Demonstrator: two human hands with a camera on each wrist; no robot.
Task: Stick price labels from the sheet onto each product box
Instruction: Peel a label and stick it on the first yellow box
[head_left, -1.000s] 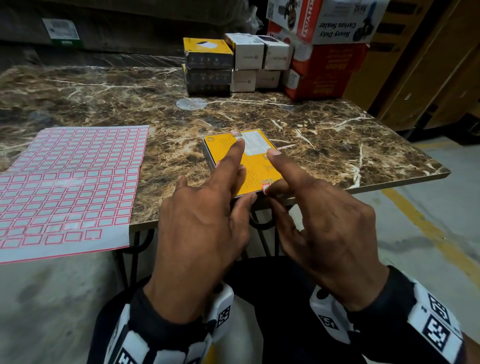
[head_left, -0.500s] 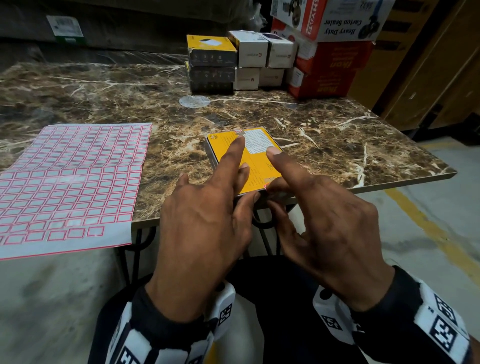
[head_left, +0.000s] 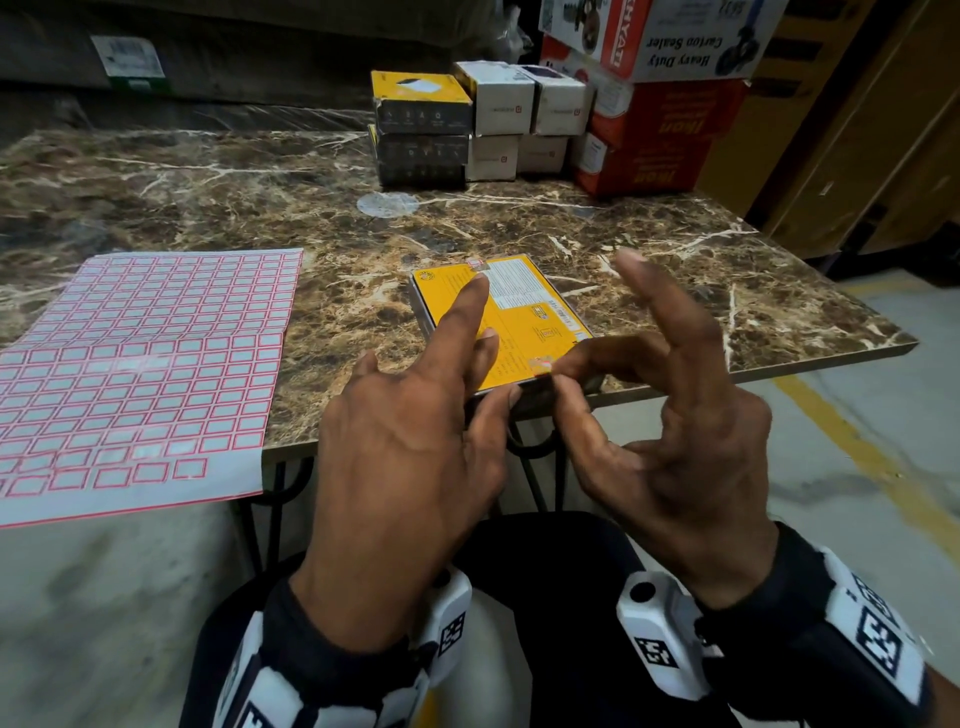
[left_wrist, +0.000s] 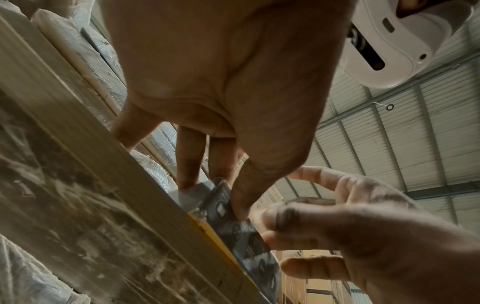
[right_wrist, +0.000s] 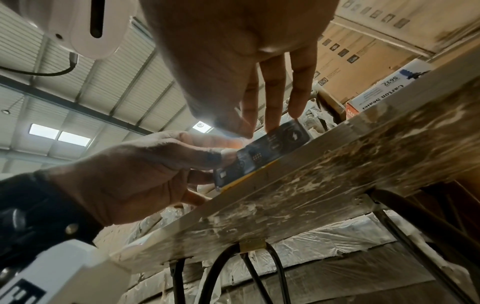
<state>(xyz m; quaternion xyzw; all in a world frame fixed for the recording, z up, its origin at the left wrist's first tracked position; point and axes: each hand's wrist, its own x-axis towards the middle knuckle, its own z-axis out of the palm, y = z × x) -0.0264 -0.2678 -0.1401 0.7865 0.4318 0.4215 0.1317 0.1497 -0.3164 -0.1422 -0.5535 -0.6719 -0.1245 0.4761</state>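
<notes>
The yellow box lies flat at the near edge of the table, in the centre of the head view, its dark front side slightly past the table edge. The left hand steadies it: forefinger stretched along the yellow top, thumb against the near side, the other fingers extended; in the left wrist view two fingers press down on the top and the thumb meets the dark side, so this is a bracing hold rather than a closed grasp. The right hand has changed most. A second ago its forefinger lay flat on the box top beside the left one; it is now lifted clear and points upward, while the thumb and a bent finger meet at the near right corner of the box, on a small red-edged label. Whether they are pinching the label or only pressing it flat cannot be told from these views. Judgement: the label is seated on this box and is being rubbed down at its edge, so this box is close to finished. The label sheet lies at the left of the frame, well apart from the box, its lowest row partly used. A stack of boxes stands at the far side of the table, top centre; whether those carry labels cannot be seen.
</notes>
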